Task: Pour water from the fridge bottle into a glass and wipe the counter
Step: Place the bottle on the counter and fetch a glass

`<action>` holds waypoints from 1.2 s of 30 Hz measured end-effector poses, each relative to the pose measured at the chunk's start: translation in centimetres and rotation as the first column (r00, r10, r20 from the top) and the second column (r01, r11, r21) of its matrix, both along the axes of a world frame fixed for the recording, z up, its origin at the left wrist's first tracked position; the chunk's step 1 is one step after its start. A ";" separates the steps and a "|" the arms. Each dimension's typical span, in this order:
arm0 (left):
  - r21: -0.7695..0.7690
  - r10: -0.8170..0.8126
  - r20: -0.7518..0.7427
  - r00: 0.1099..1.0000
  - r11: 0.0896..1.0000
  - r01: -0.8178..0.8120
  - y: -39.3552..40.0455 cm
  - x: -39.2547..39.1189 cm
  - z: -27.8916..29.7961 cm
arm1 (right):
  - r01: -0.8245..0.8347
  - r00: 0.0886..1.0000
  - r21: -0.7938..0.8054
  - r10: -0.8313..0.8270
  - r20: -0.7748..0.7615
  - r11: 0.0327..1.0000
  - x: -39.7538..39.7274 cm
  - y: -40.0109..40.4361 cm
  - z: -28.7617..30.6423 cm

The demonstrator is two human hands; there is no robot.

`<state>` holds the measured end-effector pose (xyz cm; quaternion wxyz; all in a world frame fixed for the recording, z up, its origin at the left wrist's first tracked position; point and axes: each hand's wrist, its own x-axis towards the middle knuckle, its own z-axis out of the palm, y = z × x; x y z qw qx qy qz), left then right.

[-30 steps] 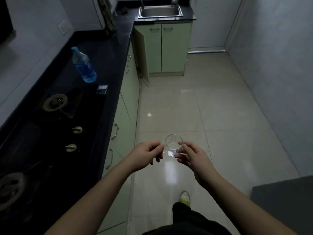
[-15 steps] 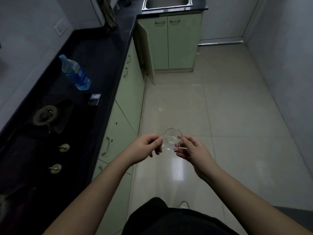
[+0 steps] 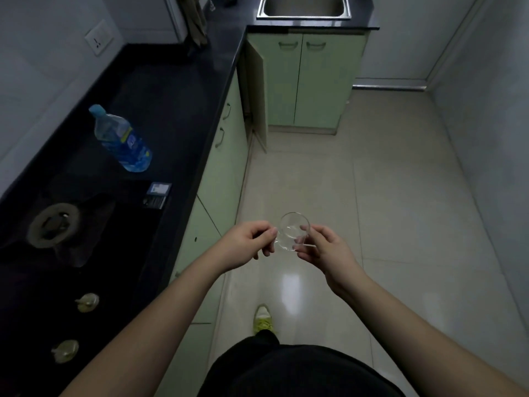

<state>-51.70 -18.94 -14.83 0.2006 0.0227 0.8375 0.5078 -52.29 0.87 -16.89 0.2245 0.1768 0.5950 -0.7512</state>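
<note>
Down low, black trousers and one yellow shoe on the pale floor. Up a bit, left hand and right hand both pinching the clear glass, out over the floor. Farther left, blue water bottle standing on the black counter, near a small dark box. Far back, steel sink.

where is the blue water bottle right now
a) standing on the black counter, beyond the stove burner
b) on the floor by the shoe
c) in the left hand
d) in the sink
a: the water bottle stands capped on the black counter, past the stove burner, untouched, while the left hand and right hand both hold the glass out over the floor.
</note>
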 end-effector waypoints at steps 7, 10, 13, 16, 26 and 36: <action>0.035 -0.002 0.001 1.000 0.999 0.002 -5.3 -7.5 -0.2 | -0.012 1.000 0.024 0.012 0.005 1.000 -8.0 -5.1 0.6; 0.045 0.004 -0.005 1.000 0.999 -0.004 -6.5 -10.4 -0.2 | -0.003 1.000 0.029 0.002 0.011 1.000 -10.9 -6.5 0.8; 0.037 0.014 -0.016 1.000 0.999 -0.013 -7.2 -13.1 -0.1 | -0.007 1.000 0.022 0.007 0.008 1.000 -13.9 -7.4 0.9; 0.031 0.025 -0.016 1.000 0.999 -0.025 -7.5 -16.1 -0.2 | -0.019 1.000 0.017 0.019 0.008 1.000 -17.2 -7.8 0.7; -0.061 0.099 0.032 0.995 0.993 -0.097 -5.6 -26.8 -0.1 | -0.092 0.995 0.001 0.092 0.041 0.996 -29.7 -6.6 -0.5; -0.082 0.320 0.022 0.947 0.945 -0.317 -6.1 -34.2 0.8 | -0.285 0.958 -0.016 0.285 0.037 0.958 -40.8 -8.6 -0.5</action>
